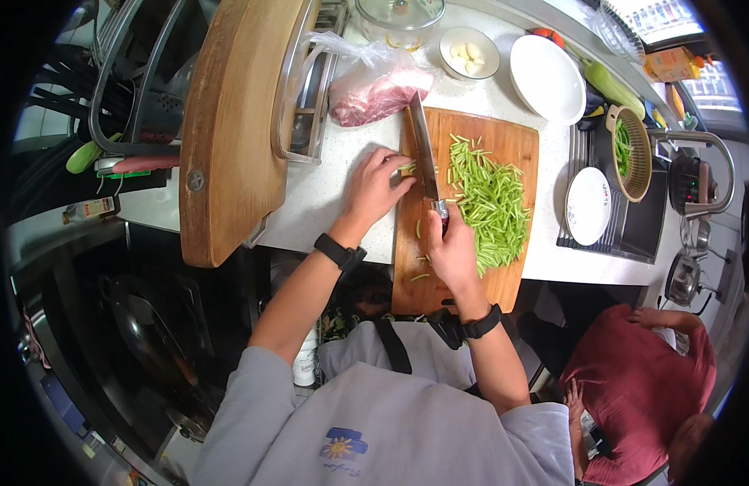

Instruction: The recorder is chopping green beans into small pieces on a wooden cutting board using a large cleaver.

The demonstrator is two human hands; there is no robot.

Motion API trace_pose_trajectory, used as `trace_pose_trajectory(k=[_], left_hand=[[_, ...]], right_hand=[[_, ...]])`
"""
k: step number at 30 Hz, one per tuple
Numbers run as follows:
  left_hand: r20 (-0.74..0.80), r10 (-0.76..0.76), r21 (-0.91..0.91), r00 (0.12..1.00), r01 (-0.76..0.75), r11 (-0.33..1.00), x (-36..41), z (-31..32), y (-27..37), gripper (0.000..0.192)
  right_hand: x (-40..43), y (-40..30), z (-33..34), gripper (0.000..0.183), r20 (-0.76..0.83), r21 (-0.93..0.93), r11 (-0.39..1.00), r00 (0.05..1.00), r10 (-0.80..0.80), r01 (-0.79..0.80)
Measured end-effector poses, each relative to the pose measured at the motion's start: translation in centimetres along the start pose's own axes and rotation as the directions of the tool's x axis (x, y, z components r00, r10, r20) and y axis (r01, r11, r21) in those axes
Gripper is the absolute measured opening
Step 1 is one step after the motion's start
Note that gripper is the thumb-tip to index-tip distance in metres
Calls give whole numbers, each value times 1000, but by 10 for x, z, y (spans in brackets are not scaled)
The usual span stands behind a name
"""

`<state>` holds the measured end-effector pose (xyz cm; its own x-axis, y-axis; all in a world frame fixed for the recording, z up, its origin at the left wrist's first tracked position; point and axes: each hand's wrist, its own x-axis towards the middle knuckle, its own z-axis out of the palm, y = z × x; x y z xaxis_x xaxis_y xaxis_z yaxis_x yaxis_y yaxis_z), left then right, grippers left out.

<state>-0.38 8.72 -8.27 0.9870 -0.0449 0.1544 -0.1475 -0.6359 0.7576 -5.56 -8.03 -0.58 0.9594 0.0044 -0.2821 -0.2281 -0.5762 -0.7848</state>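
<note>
My right hand (454, 249) grips the handle of a kitchen knife (424, 146), whose blade points away from me over the left part of a wooden cutting board (465, 124). The blade's tip reaches past the board's far edge, close to raw meat (374, 100) in a clear plastic bag. At the board's left edge, my left hand (374, 188) has a few cut green pieces (409, 167) between thumb and fingers, left of the blade. A heap of thin green vegetable strips (493, 212) covers the board's right side. Stray strips lie near the knife handle.
Beyond the board are a bowl of peeled garlic cloves (470, 59), a lidded glass pot (401, 18) and a white oval dish (547, 79). To the right, a colander (629, 152) and a plate (588, 206) sit at the sink. A thick wooden board (241, 121) stands left. A person in red (642, 395) is at lower right.
</note>
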Motion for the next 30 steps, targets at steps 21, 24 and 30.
trace_pose_trajectory(k=[21, 24, 30], left_hand=[[-26, -33, -208, 999, 27, 978, 6, 6, 19, 14], [-15, -117, -183, 993, 113, 977, -1, -1, 8, 13], [40, -242, -203, 969, 245, 948, -20, -2, -5, 13]], right_hand=[[-20, 21, -34, 25, 85, 359, 898, 967, 242, -256], [-18, 18, -26, 27, 64, 198, 967, 987, 149, -159], [-11, 12, -17, 29, 33, 39, 996, 997, 76, -78]])
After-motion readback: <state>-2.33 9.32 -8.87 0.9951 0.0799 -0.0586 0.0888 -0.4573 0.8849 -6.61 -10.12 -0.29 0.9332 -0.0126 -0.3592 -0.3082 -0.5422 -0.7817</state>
